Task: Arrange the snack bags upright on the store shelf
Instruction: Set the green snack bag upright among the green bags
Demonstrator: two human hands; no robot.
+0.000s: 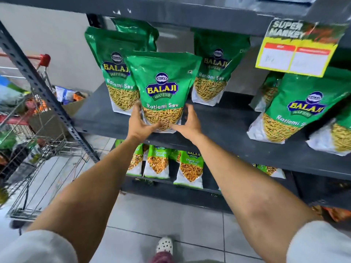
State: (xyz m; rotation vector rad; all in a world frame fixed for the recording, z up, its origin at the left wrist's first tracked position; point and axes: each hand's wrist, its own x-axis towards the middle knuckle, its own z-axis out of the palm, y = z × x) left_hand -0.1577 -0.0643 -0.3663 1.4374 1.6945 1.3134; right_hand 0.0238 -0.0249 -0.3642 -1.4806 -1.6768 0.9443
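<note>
The green snack bag [164,92] is held upright near the front edge of the shelf [224,118], its base clasped between the left hand [141,123] and right hand [188,124]. The base should be flattened squarely before the fingers are loosened.

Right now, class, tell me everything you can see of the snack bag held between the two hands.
The held snack bag is a glossy green pouch printed Balaji Wafers, Ratlami Sev, with pictured yellow sev and a white base. It stands upright near the front edge of the dark shelf. The left hand and right hand cup its lower sides, fingers spread.
</note>
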